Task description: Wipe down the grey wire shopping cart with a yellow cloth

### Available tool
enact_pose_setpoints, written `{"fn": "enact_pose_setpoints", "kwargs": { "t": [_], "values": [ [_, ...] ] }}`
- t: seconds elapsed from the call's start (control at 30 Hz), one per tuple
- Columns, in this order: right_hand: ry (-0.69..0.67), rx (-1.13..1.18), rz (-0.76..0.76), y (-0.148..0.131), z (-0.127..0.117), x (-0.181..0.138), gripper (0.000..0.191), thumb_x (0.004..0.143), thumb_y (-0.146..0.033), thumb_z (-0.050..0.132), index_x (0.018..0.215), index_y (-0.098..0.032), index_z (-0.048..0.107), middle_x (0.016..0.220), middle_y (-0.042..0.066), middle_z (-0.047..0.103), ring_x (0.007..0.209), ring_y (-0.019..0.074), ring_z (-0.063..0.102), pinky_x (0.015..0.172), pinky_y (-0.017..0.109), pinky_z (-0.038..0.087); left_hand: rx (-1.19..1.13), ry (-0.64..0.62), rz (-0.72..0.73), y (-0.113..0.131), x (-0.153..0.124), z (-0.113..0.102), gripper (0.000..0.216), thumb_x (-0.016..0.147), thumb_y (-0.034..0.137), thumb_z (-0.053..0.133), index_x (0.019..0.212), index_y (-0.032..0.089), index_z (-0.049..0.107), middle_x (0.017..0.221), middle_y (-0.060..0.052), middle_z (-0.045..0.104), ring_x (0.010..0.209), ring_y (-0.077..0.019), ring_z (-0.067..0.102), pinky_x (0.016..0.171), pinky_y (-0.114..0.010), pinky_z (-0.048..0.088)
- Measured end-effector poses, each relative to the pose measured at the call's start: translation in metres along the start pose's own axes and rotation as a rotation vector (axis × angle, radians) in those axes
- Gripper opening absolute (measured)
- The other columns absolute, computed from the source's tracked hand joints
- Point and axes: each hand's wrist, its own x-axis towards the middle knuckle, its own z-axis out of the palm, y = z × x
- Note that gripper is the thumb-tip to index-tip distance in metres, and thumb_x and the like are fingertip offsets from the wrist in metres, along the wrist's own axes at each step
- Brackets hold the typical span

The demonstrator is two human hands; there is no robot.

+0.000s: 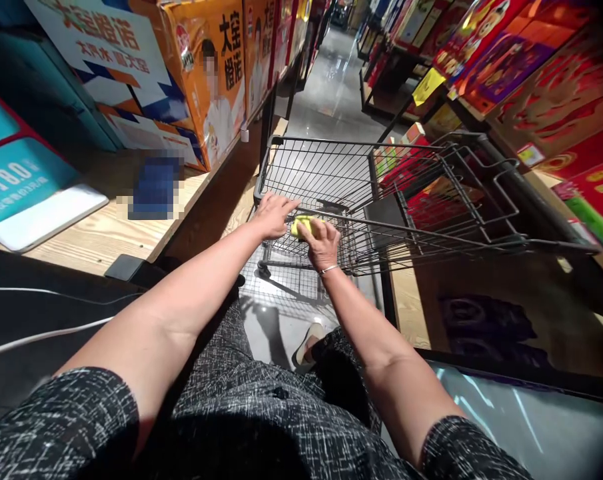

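Observation:
A black wire shopping cart [321,153] stands lengthwise across the aisle in front of me. My left hand [274,215] is on its near top rim close to the left corner, with the fingers bent over the wire. Just to the right, my right hand [324,240] grips a crumpled yellow cloth [301,227] against the same rim. Part of the cloth is hidden by the fingers. Bare wire mesh shows through the basket below both hands.
On the left, a wooden shelf [126,233] bears orange cartons [206,87], a white flat device [46,217] and a blurred dark-blue item [156,187]. Red gift boxes [571,93] line the right shelf. A glossy grey floor [331,73] runs ahead between them.

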Motion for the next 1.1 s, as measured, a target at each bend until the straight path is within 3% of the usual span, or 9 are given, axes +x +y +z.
{"fn": "enact_pose_setpoints", "kwargs": {
  "t": [0.17,0.27,0.4,0.57,0.67,0.77,0.93,1.1],
  "values": [
    [-0.371,0.019,0.007,-0.019,0.053,-0.031,0.048,0.099,-0.021,0.044,0.138,-0.043,0.059,0.148,0.006,0.052,0.129,0.0289,0.039,0.1,0.046,0.037,-0.038,0.002,-0.001,-0.011,0.002,0.0,0.072,0.077,0.012,0.056,0.146,0.031,0.05,0.129,-0.006,0.057,0.129,-0.027,0.047,0.121,-0.045,0.018],
    [-0.443,0.019,0.01,-0.021,0.059,-0.035,0.044,0.1,-0.026,0.044,0.137,-0.043,0.061,0.148,0.005,0.052,0.131,0.0297,0.039,0.102,0.047,0.037,-0.057,0.006,-0.004,-0.017,0.005,0.0,0.07,0.075,0.011,0.055,0.141,0.031,0.052,0.129,-0.005,0.057,0.129,-0.0269,0.046,0.12,-0.045,0.019],
    [-0.258,0.026,-0.049,0.001,0.026,-0.021,0.047,0.101,-0.023,0.043,0.141,-0.042,0.058,0.146,0.007,0.053,0.128,0.0295,0.041,0.099,0.046,0.037,-0.049,0.035,-0.036,-0.021,0.009,0.002,0.064,0.073,0.011,0.056,0.134,0.029,0.055,0.131,-0.006,0.055,0.129,-0.0289,0.044,0.118,-0.048,0.02],
    [0.11,-0.026,0.114,0.038,-0.034,-0.001,0.047,0.098,-0.023,0.047,0.139,-0.042,0.06,0.14,0.009,0.054,0.129,0.0309,0.038,0.102,0.048,0.034,-0.057,0.018,-0.085,-0.027,0.014,0.001,0.057,0.074,0.014,0.058,0.129,0.028,0.057,0.131,-0.006,0.054,0.13,-0.03,0.042,0.119,-0.049,0.019],
    [0.182,-0.038,0.159,0.043,-0.036,-0.003,0.048,0.097,-0.022,0.046,0.138,-0.041,0.062,0.137,0.009,0.054,0.13,0.0307,0.038,0.104,0.048,0.032,-0.062,0.016,-0.096,-0.031,0.017,0.0,0.055,0.073,0.015,0.058,0.126,0.029,0.058,0.129,-0.005,0.055,0.129,-0.03,0.042,0.119,-0.049,0.018],
    [0.085,-0.008,0.13,0.033,-0.009,-0.014,0.047,0.095,-0.021,0.048,0.136,-0.04,0.064,0.134,0.01,0.057,0.127,0.0306,0.04,0.102,0.049,0.034,-0.063,0.026,-0.095,-0.034,0.02,0.001,0.054,0.073,0.015,0.058,0.125,0.03,0.059,0.126,-0.005,0.055,0.128,-0.0297,0.043,0.118,-0.05,0.019],
    [-0.211,0.037,0.054,0.005,0.044,-0.032,0.047,0.097,-0.021,0.046,0.137,-0.04,0.062,0.142,0.01,0.056,0.126,0.0304,0.041,0.1,0.051,0.034,-0.059,0.032,-0.095,-0.035,0.02,0.001,0.054,0.072,0.015,0.058,0.123,0.031,0.06,0.127,-0.004,0.056,0.127,-0.0297,0.044,0.117,-0.051,0.022],
    [-0.407,0.042,-0.115,-0.003,0.053,-0.031,0.041,0.099,-0.026,0.047,0.132,-0.041,0.064,0.146,0.005,0.054,0.131,0.029,0.037,0.103,0.047,0.033,-0.05,0.031,-0.094,-0.04,0.022,0.001,0.053,0.072,0.015,0.058,0.123,0.031,0.06,0.126,-0.004,0.057,0.127,-0.0289,0.045,0.118,-0.05,0.021]
  ]
}}
